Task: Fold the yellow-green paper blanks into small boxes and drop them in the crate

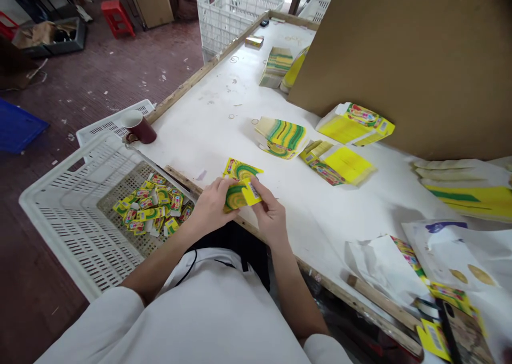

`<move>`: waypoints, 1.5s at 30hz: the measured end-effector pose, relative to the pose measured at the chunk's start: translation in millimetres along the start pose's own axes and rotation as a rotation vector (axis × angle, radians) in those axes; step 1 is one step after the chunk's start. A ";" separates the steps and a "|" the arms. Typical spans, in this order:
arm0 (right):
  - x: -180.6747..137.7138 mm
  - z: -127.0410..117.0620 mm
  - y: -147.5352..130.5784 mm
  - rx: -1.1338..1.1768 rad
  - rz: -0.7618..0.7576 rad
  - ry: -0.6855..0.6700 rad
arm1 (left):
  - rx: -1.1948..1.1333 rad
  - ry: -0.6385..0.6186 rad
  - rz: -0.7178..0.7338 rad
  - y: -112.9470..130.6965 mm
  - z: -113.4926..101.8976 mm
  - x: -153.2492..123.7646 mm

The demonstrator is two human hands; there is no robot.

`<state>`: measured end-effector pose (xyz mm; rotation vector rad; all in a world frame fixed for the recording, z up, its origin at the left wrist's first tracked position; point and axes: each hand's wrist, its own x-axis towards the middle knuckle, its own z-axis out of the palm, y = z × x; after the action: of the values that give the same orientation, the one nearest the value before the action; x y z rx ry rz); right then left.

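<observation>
My left hand (pixel 214 207) and my right hand (pixel 272 215) are both closed on a small yellow and green printed carton (pixel 237 196), just above the table's near edge. The left grips its left side, and the right thumb and fingers pinch the end with the barcode. Another yellow and green printed panel (pixel 240 168) shows right behind it; I cannot tell whether it is part of the same carton. Beyond my hands, stacks of flat cartons (pixel 286 135) (pixel 340 164) lie on the white table (pixel 208 124).
At my left, a white plastic basket (pixel 64 220) holds many small yellow cartons (pixel 152 207). A dark red mug (pixel 144 129) sits at the table's left edge. A large cardboard sheet (pixel 408 71) stands at the back right. Plastic bags (pixel 472 252) and a phone (pixel 464 329) lie at right.
</observation>
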<state>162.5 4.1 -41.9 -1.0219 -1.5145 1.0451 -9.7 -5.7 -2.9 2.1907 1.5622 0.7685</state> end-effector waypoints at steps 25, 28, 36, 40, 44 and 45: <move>25.2 -13.3 30.4 -0.623 0.000 0.026 | 0.396 0.038 -0.458 -75.8 -93.5 -44.4; 24.9 -13.3 26.7 -0.628 -0.036 0.078 | 0.101 0.057 -0.441 -62.7 -74.5 -38.8; 3.9 -8.0 -20.0 -0.154 -0.058 -0.084 | -0.960 0.117 -0.209 -2.8 14.7 -3.1; -3.2 8.6 -31.3 0.196 0.010 -0.162 | -1.248 0.274 -0.233 25.5 28.8 16.5; -2.9 22.9 -26.7 0.228 0.103 -0.094 | -1.262 0.523 -0.285 25.8 31.4 27.9; -1.7 24.0 -24.7 0.220 0.122 -0.089 | -1.237 0.517 -0.296 21.9 32.4 27.0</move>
<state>136.7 -7.2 -22.0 -0.9318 -1.3851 1.3277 33.1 13.4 -10.2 0.8772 1.0180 1.6704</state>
